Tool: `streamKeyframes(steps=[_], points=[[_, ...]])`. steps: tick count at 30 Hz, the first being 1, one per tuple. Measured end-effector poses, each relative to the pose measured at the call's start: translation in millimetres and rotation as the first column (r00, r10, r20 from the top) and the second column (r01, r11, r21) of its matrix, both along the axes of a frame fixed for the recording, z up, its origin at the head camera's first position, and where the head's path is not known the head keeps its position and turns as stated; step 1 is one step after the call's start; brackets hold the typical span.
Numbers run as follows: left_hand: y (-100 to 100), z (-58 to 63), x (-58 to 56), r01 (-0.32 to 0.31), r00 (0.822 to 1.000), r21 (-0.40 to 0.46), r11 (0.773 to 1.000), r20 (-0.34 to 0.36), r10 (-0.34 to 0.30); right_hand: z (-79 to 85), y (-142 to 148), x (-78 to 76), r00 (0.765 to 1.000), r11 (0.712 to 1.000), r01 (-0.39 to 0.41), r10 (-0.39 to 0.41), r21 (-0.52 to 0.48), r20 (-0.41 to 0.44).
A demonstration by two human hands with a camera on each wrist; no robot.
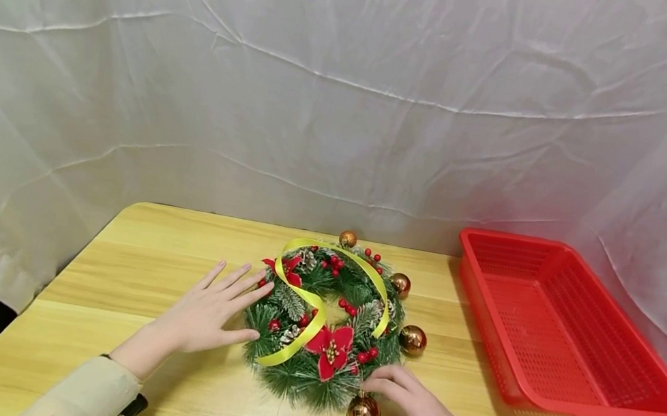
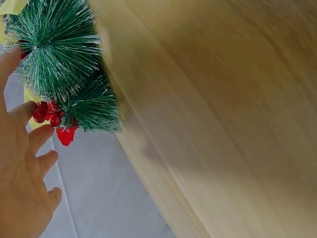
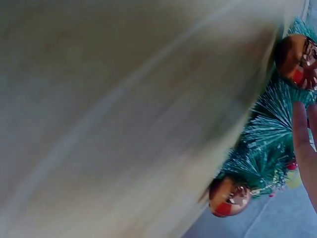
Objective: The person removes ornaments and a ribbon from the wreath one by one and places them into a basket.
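A green wreath (image 1: 319, 392) lies on the table, trimmed with red flowers, berries, pinecones and a loose curling yellow ribbon (image 1: 310, 329). My left hand (image 1: 207, 310) rests with spread fingers on its left side; in the left wrist view those fingertips reach the red berries (image 2: 47, 114) and green needles. At the wreath's lower right edge sits a shiny copper bauble (image 1: 363, 414). Around its right side curves my right hand (image 1: 415, 409), thumb at the lower edge and fingers by the top. The right wrist view shows fingers (image 3: 299, 131) beside the needles, the thumb out of frame.
More copper baubles stand along the wreath's right side, one (image 1: 413, 340) nearest and another (image 1: 401, 284) behind it. A glittery orange ball (image 1: 348, 238) is at the back. The red plastic basket (image 1: 494, 343) stands to the right. Grey cloth (image 1: 333, 98) hangs behind the wooden table (image 1: 148, 262).
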State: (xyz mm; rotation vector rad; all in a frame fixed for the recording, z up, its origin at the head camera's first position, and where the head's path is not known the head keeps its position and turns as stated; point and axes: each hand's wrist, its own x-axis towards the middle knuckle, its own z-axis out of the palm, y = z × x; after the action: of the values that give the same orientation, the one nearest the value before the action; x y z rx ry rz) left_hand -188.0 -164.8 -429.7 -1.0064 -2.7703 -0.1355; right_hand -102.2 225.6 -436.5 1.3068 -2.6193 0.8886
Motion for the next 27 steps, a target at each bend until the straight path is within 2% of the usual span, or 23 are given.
streamKeyframes(steps=[8,15,22,27], points=[[-0.9,-2.5,0.6,0.011,1.0,-0.014,1.0,-0.001,-0.011,-10.7,0.0,-0.7,0.999,0.999,-0.013,0.015,-0.031,0.041],[-1.6,-5.6,2.2,0.026,1.0,0.01,1.0,0.011,-0.026,-15.4,0.8,-0.8,0.998,0.998,-0.044,0.046,-0.052,0.053],[-0.8,-9.1,4.6,0.019,0.997,0.031,0.999,0.08,-0.021,-16.1,1.9,-0.5,0.995,0.998,-0.043,0.046,-0.042,0.094],[-0.6,-10.7,6.5,0.007,0.993,0.056,0.998,0.12,-0.014,-13.5,2.2,0.7,0.985,1.0,-0.019,0.021,-0.015,0.171]])
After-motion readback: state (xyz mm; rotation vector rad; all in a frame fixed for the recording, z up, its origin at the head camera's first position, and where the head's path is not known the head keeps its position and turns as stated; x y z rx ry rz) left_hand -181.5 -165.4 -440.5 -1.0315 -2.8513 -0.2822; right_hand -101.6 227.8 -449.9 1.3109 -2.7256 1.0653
